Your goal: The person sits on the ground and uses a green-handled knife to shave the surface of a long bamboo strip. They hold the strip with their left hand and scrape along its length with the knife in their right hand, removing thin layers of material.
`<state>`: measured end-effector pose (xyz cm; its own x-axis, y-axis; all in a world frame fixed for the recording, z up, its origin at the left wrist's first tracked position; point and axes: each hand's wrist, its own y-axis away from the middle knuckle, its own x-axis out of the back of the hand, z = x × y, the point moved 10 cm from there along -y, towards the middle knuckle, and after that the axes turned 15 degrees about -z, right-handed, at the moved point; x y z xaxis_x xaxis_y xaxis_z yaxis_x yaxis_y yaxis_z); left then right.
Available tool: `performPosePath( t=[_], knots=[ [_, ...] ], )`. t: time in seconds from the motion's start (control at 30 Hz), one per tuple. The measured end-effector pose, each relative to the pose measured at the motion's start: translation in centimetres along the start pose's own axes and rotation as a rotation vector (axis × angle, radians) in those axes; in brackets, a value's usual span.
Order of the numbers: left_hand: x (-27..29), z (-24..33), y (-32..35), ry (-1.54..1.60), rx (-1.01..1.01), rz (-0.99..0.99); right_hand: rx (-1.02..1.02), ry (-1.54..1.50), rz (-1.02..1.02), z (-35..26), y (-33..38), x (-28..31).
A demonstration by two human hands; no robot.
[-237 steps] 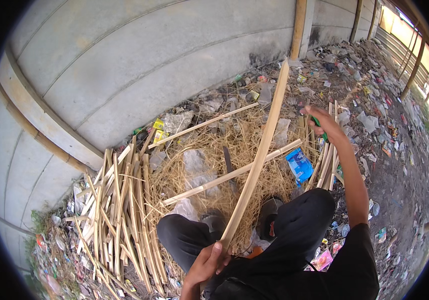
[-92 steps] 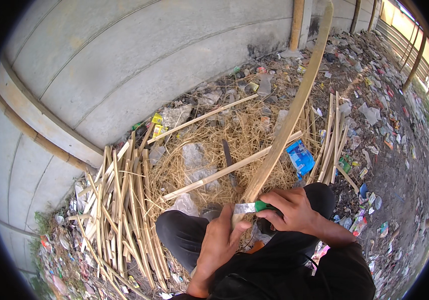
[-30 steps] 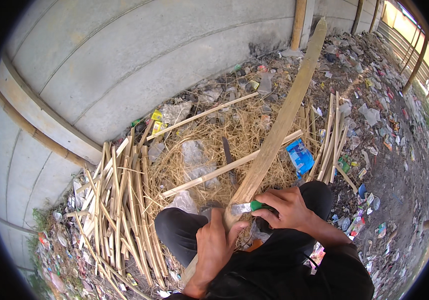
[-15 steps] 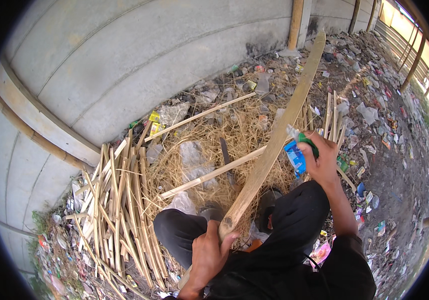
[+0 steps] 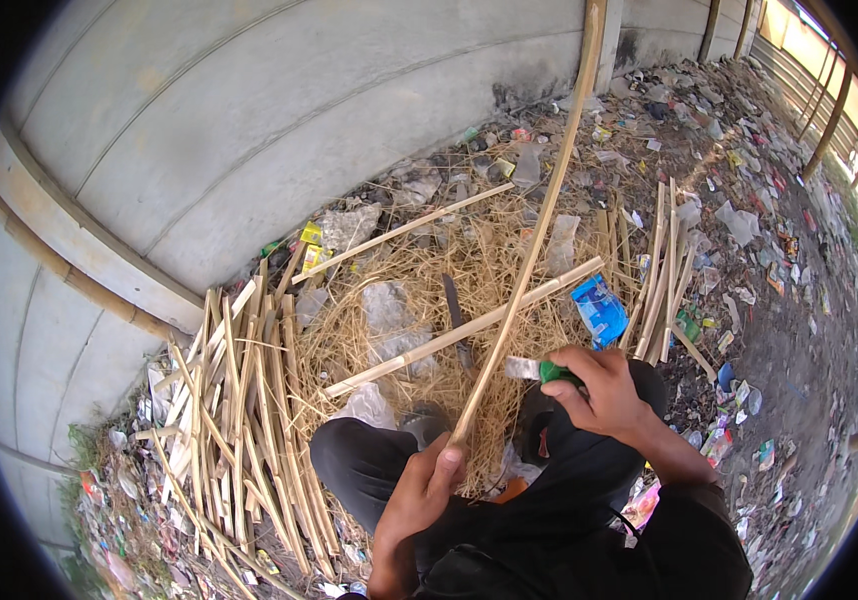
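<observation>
My left hand (image 5: pixel 421 490) is closed round the near end of a long bamboo strip (image 5: pixel 521 285), its thumb lying along the top. The strip slants up and away to the far wall, its narrow edge facing me. In my right hand (image 5: pixel 604 395) is a green-handled blade (image 5: pixel 539 370), short, wide and metal, pointing left. It lies just right of the strip; I cannot tell whether they touch. Beneath the strip, another split bamboo piece (image 5: pixel 429 348) rests across the shavings. A dark long-bladed knife (image 5: pixel 453 305) lies partly under that piece.
Many split bamboo sticks (image 5: pixel 249 430) lie piled at my left, with a smaller bundle (image 5: pixel 659 270) at the right. Bamboo shavings (image 5: pixel 389 270) cover the ground before my bent knees. A blue wrapper (image 5: pixel 601 312) lies near my right knee. A concrete wall (image 5: pixel 279 110) rises behind; litter spreads rightward.
The bamboo strip has turned from its broad face to its narrow edge. My right hand has come down and toward me with the green-handled blade. My left hand keeps its grip.
</observation>
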<state>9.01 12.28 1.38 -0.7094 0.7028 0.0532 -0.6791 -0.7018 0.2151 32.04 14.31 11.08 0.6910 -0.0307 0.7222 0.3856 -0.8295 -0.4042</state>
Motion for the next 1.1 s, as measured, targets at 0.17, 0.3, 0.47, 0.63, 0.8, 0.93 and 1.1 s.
performPosePath(
  t=[0.17,0.3,0.47,0.63,0.8,0.93,1.1],
  knots=[
    [-0.3,2.1,-1.1,-0.017,-0.069,-0.027,0.08,-0.005,-0.103,-3.4,0.1,-4.2],
    [-0.5,2.2,-1.2,-0.129,-0.066,-0.02,0.087,0.011,-0.072,-3.8,-0.2,-4.4],
    [-0.2,3.7,-0.9,-0.264,-0.053,0.13,0.072,0.07,-0.05,-3.9,-0.5,-4.2],
    [0.1,4.0,-0.1,-0.359,-0.016,0.207,0.023,0.139,-0.009,-3.1,-1.1,-2.3],
    [0.2,4.3,0.1,-0.378,-0.002,0.209,0.091,0.178,0.014,-3.2,-1.0,-2.2],
    [0.3,5.8,0.6,-0.478,-0.018,0.242,0.106,0.186,-0.012,-3.6,-1.5,-1.6],
    [0.4,5.3,1.0,-0.467,0.012,0.233,0.134,0.229,-0.01,-4.2,-1.5,-0.9]
  ],
)
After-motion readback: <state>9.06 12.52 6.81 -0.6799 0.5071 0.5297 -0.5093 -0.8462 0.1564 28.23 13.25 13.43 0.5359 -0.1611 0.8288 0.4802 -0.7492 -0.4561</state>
